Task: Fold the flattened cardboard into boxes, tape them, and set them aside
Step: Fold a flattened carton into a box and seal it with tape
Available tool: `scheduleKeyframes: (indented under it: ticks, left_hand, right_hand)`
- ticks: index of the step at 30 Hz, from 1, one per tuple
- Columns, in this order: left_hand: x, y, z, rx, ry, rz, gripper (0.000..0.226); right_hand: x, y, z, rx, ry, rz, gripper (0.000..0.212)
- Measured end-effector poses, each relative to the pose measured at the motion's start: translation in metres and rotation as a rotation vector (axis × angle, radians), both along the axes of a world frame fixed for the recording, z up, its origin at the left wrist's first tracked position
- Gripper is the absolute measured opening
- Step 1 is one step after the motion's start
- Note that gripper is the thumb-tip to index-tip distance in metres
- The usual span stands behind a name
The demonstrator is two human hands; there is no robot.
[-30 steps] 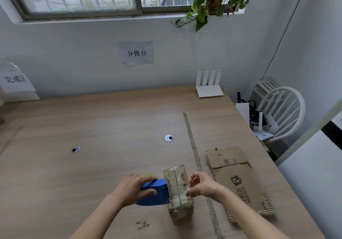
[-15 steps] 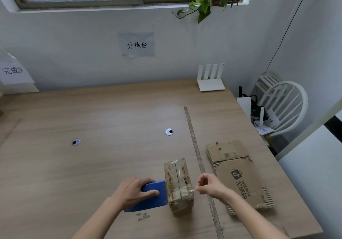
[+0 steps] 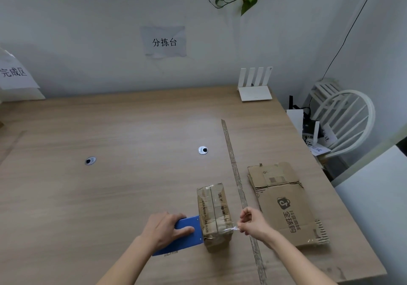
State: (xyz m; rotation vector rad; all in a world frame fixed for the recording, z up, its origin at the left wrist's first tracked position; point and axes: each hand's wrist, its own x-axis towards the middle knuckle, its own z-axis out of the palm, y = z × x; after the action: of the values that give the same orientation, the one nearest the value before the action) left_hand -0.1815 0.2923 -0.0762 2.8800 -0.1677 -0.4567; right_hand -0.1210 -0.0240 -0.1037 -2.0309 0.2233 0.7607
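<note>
A small folded cardboard box, wrapped with clear tape, stands on the wooden table near its front edge. My left hand grips a blue tape dispenser pressed against the box's left side. My right hand pinches the free end of a clear tape strip stretched over the box's near right edge. A stack of flattened cardboard lies to the right of the box.
A long tape strip runs front to back across the table between box and stack. A white router sits at the back right. Two cable holes pierce the tabletop. A white chair stands beyond the right edge.
My left hand has pushed the dispenser down flat beside the box. My right hand drew away to the right, pulling the tape end taut off the box edge.
</note>
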Motion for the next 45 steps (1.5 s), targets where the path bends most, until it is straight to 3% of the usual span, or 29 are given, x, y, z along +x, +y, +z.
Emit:
scheduleKeyframes:
  ticks: [6, 12, 16, 17, 20, 22, 27, 33, 41, 45]
  left_hand:
    - [0.002, -0.003, -0.013, -0.011, 0.029, 0.039, 0.070]
    - [-0.004, -0.001, -0.026, -0.041, 0.035, 0.105, 0.069]
    - [-0.009, 0.001, -0.028, -0.080, 0.046, 0.139, 0.067]
    - [-0.009, -0.001, -0.028, -0.090, 0.051, 0.145, 0.066]
    - [-0.007, -0.006, -0.027, -0.096, 0.053, 0.134, 0.069]
    - [-0.006, -0.006, -0.025, -0.102, 0.058, 0.128, 0.070]
    - [-0.010, 0.005, -0.021, -0.127, 0.097, 0.131, 0.065]
    - [-0.020, 0.013, -0.031, -0.028, 0.104, 0.133, 0.064]
    - [-0.012, -0.041, -0.057, 0.141, 0.126, 0.202, 0.057]
    - [-0.010, -0.039, -0.056, 0.231, 0.095, 0.208, 0.051]
  right_hand:
    - [-0.008, 0.015, -0.012, -0.053, -0.035, -0.081, 0.016]
    - [-0.026, 0.032, -0.026, -0.070, 0.065, -0.270, 0.037]
    - [-0.022, 0.051, -0.014, -0.205, -0.205, -0.211, 0.027]
    - [-0.021, 0.061, -0.010, -0.157, -0.247, -0.168, 0.037]
    - [-0.023, 0.082, -0.006, -0.063, -0.169, 0.039, 0.093]
    - [-0.024, 0.082, -0.012, -0.080, -0.138, 0.101, 0.108]
    - [-0.018, 0.068, -0.018, -0.091, -0.130, 0.047, 0.100]
    - [-0.014, 0.063, -0.013, -0.034, -0.108, 0.033, 0.095]
    - [-0.023, 0.070, -0.016, -0.072, -0.160, 0.009, 0.097]
    - [-0.025, 0.069, -0.017, -0.083, -0.197, 0.044, 0.084]
